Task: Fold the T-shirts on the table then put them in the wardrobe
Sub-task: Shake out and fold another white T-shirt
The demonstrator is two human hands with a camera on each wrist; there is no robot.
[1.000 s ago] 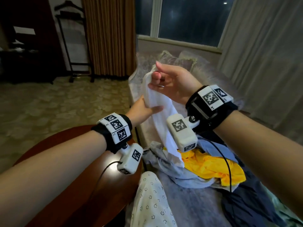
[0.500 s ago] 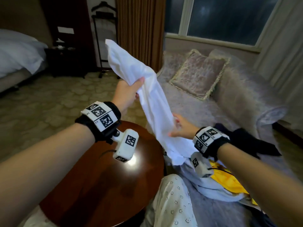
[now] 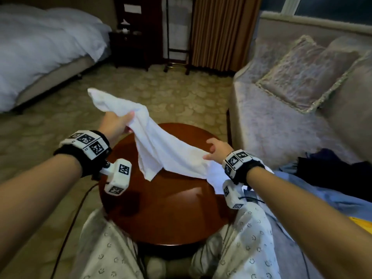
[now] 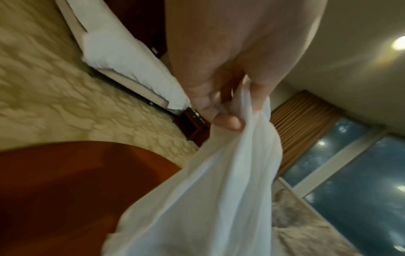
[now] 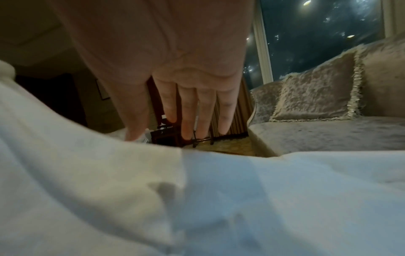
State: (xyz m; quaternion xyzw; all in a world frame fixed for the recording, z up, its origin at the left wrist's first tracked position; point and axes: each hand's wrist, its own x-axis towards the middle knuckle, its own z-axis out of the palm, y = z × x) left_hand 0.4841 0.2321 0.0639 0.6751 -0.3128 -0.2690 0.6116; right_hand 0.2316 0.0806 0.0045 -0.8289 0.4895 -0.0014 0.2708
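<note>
A second before, the white T-shirt (image 3: 161, 150) had been a bunched rope lifted off the heap of clothes on the sofa (image 3: 281, 125), both hands close together on it; half a second before, it hung high over the far edge of the round wooden table (image 3: 167, 214), the left hand raised and the right low on its length. By this moment it had come down and swung across, stretched slantwise over the table's far half, its upper end past the far-left edge and its lower end trailing off the right edge toward the person's lap. The left hand (image 3: 116, 123) was clamped on the gathered upper end, the cloth pinched between thumb and curled fingers (image 4: 228, 121), as the left wrist view showed plainly. The right hand (image 3: 216, 151) had let go its grasp: its fingers (image 5: 188, 110) were straight and spread, lying along the upper edge of the cloth near the table's right edge, the thumb at the fabric; whether the thumb pressed or merely touched could not be told. A loose corner hung down toward the middle of the tabletop, and whether it touched could not be told. For the task, this suggested the first shirt had been brought from the sofa heap to the folding surface and was about to be spread flat; no fold had yet been made, and the other garments (image 3: 332, 170) waited on the sofa at the right.
</note>
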